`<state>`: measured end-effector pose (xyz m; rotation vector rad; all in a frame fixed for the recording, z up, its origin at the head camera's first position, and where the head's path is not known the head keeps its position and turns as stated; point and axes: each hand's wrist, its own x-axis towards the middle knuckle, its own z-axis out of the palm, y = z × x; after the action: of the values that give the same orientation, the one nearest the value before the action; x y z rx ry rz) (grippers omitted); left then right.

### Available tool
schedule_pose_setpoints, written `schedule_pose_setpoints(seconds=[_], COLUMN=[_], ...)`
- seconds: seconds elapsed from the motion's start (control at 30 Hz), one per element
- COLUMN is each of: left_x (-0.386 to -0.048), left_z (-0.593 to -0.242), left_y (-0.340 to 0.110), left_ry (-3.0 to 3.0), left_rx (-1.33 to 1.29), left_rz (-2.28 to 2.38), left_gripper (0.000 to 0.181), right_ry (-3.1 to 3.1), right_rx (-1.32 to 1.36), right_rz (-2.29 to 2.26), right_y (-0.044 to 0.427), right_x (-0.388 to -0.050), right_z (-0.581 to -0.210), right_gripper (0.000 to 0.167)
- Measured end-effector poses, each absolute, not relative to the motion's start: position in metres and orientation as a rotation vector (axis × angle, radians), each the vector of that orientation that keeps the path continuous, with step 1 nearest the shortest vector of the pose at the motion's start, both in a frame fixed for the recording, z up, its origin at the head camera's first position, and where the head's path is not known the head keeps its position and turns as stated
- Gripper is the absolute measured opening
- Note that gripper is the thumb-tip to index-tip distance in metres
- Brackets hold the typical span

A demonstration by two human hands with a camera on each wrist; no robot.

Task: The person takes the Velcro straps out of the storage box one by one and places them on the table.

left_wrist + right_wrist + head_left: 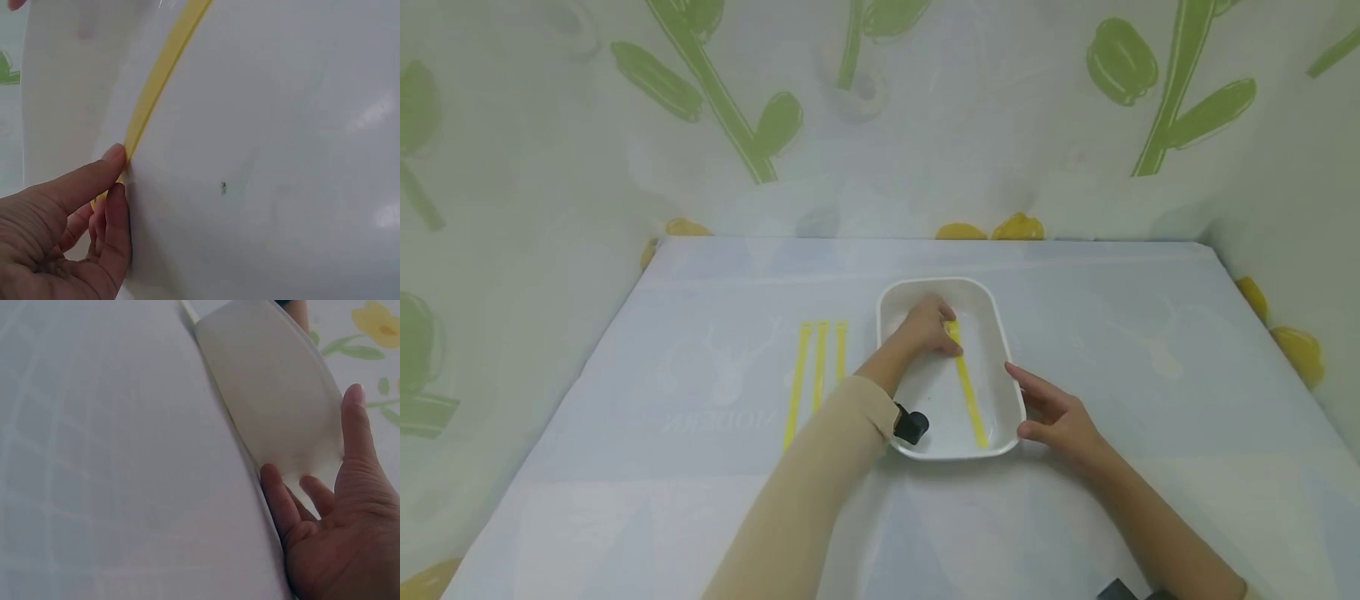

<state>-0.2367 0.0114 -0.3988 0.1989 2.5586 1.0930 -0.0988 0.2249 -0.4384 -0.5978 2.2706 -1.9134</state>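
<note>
A white rectangular basin [925, 454] with rounded corners stands on the table. Inside it lies a long, flat yellow strip [972, 400], slanting toward the near side. My left hand [927, 327] reaches into the basin and pinches this strip near its far end between thumb and fingers. In the left wrist view the yellow strip [153, 94] runs up from the fingertips along the basin floor. Against the basin's right outer wall [275, 394] rests my right hand [1063, 425], its fingers extended and spread, touching the wall and rim.
Three similar yellow strips [820, 358] lie side by side on the table left of the basin, partly behind the left sleeve [820, 475]. A pale patterned cloth [1150, 358] covers the table. Leaf-printed walls [1000, 125] enclose its back and sides.
</note>
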Motion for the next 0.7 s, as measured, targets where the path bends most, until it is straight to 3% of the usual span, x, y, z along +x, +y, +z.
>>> schedule_pose_setpoints(seconds=[0.7], left_x=[-0.2359], left_z=[-0.3964], left_y=[0.0122], left_ry=[2.390], left_rx=[0.247], left_rz=[1.290], left_gripper=[0.047], right_ry=[2.238], right_rx=[-0.633], right_rz=[-1.938], right_y=[0.2249], right_x=[-0.0986], right_z=[-0.4381], right_gripper=[0.066])
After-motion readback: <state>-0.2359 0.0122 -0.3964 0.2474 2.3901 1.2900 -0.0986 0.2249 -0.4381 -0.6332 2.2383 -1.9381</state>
